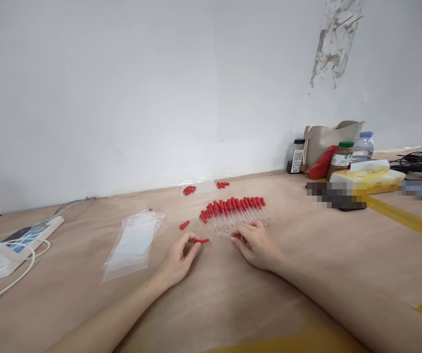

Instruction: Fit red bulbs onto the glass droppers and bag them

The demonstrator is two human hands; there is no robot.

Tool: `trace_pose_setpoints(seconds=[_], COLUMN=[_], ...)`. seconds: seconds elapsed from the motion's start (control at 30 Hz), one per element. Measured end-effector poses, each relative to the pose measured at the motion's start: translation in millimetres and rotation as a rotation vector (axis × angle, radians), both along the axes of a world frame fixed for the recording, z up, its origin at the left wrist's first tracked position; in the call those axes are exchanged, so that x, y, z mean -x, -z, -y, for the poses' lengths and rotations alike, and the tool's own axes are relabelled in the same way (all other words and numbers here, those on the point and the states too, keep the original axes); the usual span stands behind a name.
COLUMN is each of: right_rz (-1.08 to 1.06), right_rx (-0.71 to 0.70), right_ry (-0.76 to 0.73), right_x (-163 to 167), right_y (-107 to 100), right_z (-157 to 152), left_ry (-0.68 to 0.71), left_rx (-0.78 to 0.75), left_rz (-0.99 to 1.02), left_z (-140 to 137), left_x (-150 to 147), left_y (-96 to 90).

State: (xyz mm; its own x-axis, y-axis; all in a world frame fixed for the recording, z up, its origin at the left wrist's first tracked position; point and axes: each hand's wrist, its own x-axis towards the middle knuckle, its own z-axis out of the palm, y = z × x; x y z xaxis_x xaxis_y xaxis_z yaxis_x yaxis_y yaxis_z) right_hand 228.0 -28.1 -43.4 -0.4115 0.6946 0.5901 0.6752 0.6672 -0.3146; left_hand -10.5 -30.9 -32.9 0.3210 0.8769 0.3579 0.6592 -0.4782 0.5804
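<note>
My left hand (179,260) pinches a small red rubber cap (202,240) between thumb and fingers, just above the brown tabletop. My right hand (255,243) rests on the table with its fingertips on a thin clear glass tube (224,235) that points toward the cap. Just beyond both hands lies a row of several clear droppers with red caps (235,211). One loose red cap (184,225) lies to the left of that row.
A stack of clear zip bags (134,242) lies at the left. More red caps (189,189) sit near the wall. A power strip with white cables (30,234) is far left. A bag, bottles and a tissue pack (368,179) stand at the right.
</note>
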Motion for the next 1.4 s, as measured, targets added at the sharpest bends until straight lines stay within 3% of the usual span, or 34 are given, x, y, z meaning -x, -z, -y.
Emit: trace_pose_setpoints(seconds=[0.17, 0.57, 0.77, 0.97, 1.17, 1.4], right_rz=[0.006, 0.017, 0.014, 0.034, 0.098, 0.16], right_rx=[-0.014, 0.022, 0.025, 0.054, 0.017, -0.113], right_ry=[-0.076, -0.153, -0.189, -0.217, -0.22, -0.137], right_x=[5.8, 15.1, 20.5, 19.1, 13.7, 14.2], right_y=[-0.9, -0.2, -0.5, -2.5, -6.4, -3.1], right_z=[3.1, 3.1, 7.5, 9.9, 4.4, 4.7], left_ry=[0.062, 0.124, 0.096, 0.169, 0.256, 0.244], left_rx=[0.091, 0.147, 0.039, -0.033, 0.007, -0.077], left_rz=[0.113, 0.135, 0.165, 0.197, 0.101, -0.047], left_z=[6.1, 10.2, 6.9, 7.5, 13.6, 15.8], left_x=[-6.4, -11.4, -9.9, -8.5, -9.9, -11.4], left_y=[6.7, 4.6, 9.9, 10.0, 3.1, 2.0])
